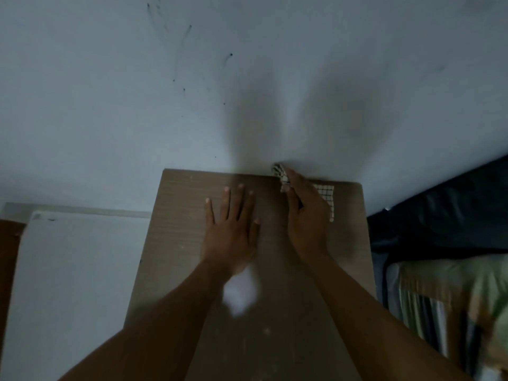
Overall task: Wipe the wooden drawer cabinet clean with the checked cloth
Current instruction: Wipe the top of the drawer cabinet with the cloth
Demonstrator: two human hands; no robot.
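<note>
The wooden drawer cabinet (176,243) fills the middle of the view; I see only its brown top, with pale specks and a bright glare patch near the front. My left hand (232,229) lies flat on the top with fingers spread, holding nothing. My right hand (308,215) presses the white, dark-lined checked cloth (325,195) against the top at the back right, close to the wall. Most of the cloth is hidden under that hand; one end sticks out past the fingertips and a corner shows to the right.
A pale wall (247,78) with dark marks rises right behind the cabinet. A white flat surface (77,284) adjoins it on the left. On the right lie a dark cushion (439,210) and striped green bedding (453,298).
</note>
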